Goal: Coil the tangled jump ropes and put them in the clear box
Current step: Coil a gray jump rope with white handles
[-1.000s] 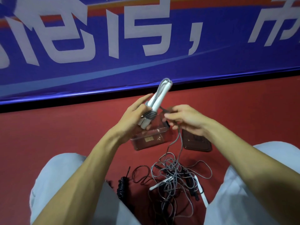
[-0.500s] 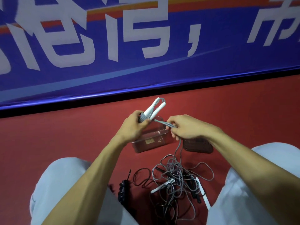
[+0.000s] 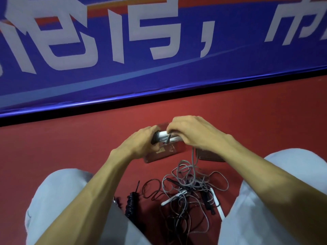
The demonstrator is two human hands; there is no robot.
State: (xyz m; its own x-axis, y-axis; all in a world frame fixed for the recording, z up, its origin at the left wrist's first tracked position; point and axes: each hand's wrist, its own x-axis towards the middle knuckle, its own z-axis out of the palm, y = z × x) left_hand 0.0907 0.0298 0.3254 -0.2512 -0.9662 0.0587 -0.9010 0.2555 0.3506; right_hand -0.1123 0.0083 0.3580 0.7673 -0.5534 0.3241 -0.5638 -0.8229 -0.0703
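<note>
Gripping the ribbed end of two white handles point(image 3: 163, 134), the left hand point(image 3: 139, 145) has its fingers curled tight round them and holds them level above the floor. The right hand point(image 3: 194, 133) is bent over the other end, fingertips pinching a loop of grey cord point(image 3: 193, 156) against the handles. From under that hand the cord drops straight down into the tangle of ropes point(image 3: 189, 188) on the red floor point(image 3: 70, 147) between the person's knees. Two more white handles and some darker cords lie in that heap (which cord belongs to which handle I cannot tell). A black, tightly coiled rope point(image 3: 131, 202) lies just left of the tangle. The clear box point(image 3: 169, 154) sits on the floor directly beneath the hands, mostly hidden by them, with its lid point(image 3: 208, 156) lying just to its right.
</note>
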